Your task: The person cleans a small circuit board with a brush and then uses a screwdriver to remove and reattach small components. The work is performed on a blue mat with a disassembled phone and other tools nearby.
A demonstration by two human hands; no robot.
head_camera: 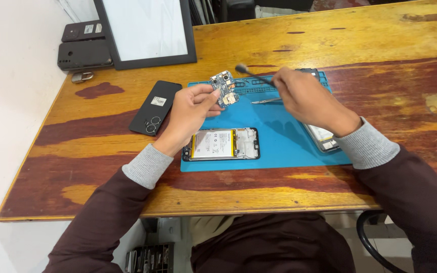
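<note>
blue circuit board (224, 88) upright in left hand (190, 112), long axis vertical.

Left hand (190, 114) pinches circuit board (224, 88); right hand (307, 98) holds brush (251, 73) beside it.

The right hand (307, 98) covers the grip end of the brush (251, 74), and its tip is blurred, so the bristles cannot be read. Under that hand and wrist lies a second phone (323, 139); only its lower end shows at 4 o'clock of the hand, with a dark corner past the knuckles at 12. The tweezers (265, 101) run under the same hand — their far end is hidden. The left hand (190, 111) hides the board's (224, 87) lower left edge and the open phone's (223, 144) left end. The board's parts are too small to tell. The frame (147, 31) is cut off at the top edge — as is the cable (370, 241) at the bottom.
</note>
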